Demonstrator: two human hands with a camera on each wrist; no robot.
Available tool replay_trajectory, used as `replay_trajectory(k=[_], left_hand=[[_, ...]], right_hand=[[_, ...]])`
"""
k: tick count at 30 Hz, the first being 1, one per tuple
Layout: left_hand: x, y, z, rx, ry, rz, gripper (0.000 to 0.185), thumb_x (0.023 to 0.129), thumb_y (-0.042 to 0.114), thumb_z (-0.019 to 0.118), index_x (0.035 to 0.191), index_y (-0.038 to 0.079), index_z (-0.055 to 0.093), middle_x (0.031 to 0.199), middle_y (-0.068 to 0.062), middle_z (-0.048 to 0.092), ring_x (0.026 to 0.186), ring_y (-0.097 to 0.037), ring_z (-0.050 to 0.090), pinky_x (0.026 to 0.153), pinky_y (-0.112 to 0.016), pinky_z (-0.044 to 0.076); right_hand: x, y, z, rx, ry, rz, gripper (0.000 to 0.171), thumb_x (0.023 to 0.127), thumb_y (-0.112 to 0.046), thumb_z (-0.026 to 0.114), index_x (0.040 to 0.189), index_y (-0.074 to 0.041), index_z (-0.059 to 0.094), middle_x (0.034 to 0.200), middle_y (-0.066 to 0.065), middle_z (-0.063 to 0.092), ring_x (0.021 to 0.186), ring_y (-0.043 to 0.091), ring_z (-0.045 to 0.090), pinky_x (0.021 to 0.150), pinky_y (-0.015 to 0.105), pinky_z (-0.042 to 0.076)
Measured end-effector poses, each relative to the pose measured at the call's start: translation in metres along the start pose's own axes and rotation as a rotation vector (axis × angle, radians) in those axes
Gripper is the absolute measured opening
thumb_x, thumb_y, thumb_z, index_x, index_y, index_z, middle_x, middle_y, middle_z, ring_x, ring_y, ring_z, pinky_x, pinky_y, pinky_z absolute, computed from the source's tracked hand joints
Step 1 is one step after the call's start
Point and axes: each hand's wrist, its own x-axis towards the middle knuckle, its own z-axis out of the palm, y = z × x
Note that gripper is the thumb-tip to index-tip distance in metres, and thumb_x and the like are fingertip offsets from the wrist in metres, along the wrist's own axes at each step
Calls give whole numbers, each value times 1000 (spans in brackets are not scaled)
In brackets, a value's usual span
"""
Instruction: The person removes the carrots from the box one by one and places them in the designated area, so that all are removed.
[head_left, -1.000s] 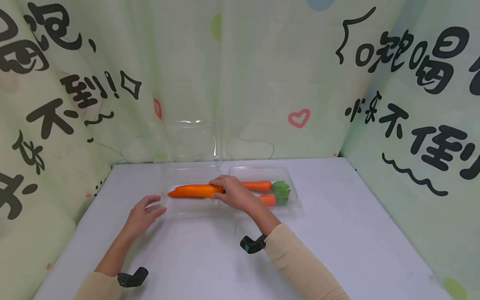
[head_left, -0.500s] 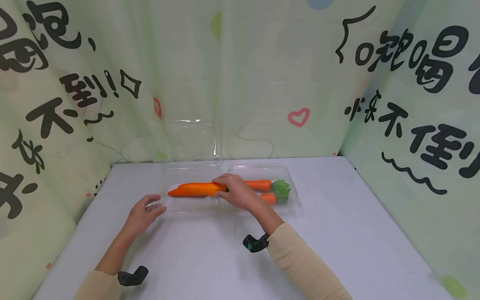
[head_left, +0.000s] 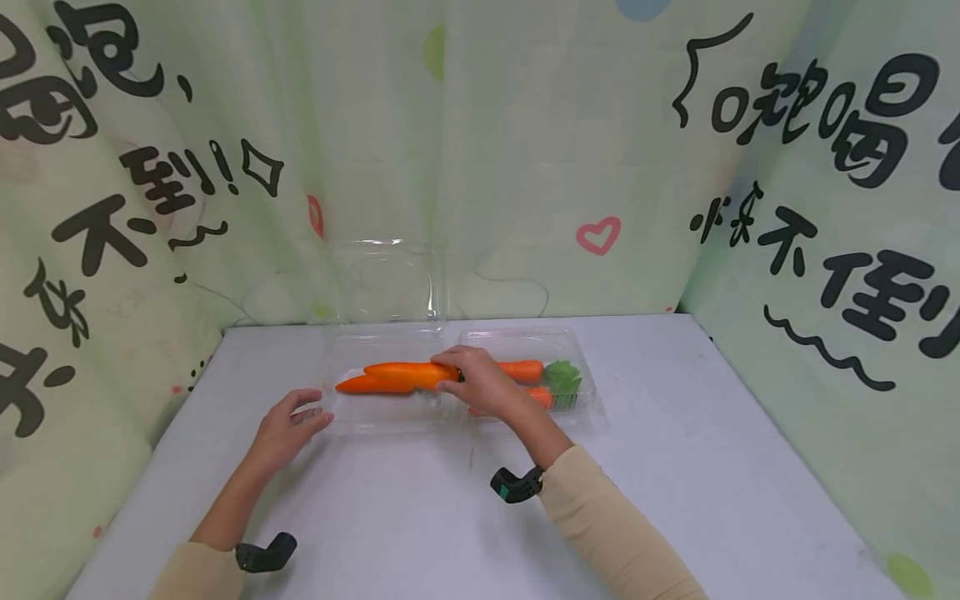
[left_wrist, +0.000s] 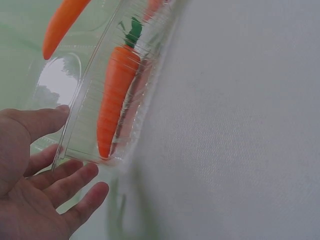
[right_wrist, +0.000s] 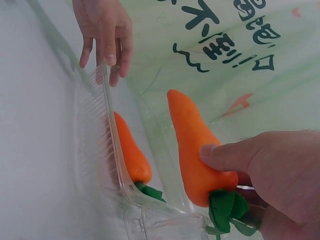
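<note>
My right hand [head_left: 483,385] pinches an orange toy-like carrot [right_wrist: 192,152] near its green leafy top, thumb on the upper side. This carrot is tilted over a clear plastic box [head_left: 375,423], its tip pointing left. A second carrot [left_wrist: 117,92] lies inside that box along the near wall, with a green top. At the box's left end, my left hand [head_left: 288,429] has its fingers spread and relaxed. Its thumb and fingers touch the rim in the left wrist view. The box's clear lid [head_left: 386,287] stands raised at the back.
Right of the box stands another clear plastic box [head_left: 588,375] with carrots [head_left: 525,371] and green tops [head_left: 562,383] in it, partly hidden by my right hand. A printed curtain [head_left: 510,167] surrounds the white table [head_left: 390,517] at the back and sides.
The right hand has moved slightly right and up with its carrot, which has shifted away from the carrot lying in the box. The left hand has stayed in place.
</note>
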Motion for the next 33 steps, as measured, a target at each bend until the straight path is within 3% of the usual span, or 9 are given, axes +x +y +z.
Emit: replay_trajectory(k=[18,33], left_hand=[[2,-2,2,-14,15,-7,59,88,38,57,134,8,35,142,-18,36,126,-35,43,96,-47,45],[-2,-1,1,-24,-11,-6,60,88,39,57,135,9,34,142,-16,35,127,-34,42,97,-47,45]], right_hand=[[-1,4,-2,-39,22,-37,45,85,-27,63,126,-14,55,120,-1,59,101,13,54,89,27,49],[-4,5,-1,-35,46,-44,43,84,-26,64,125,-14,56,117,0,60,98,13,54,88,27,50]])
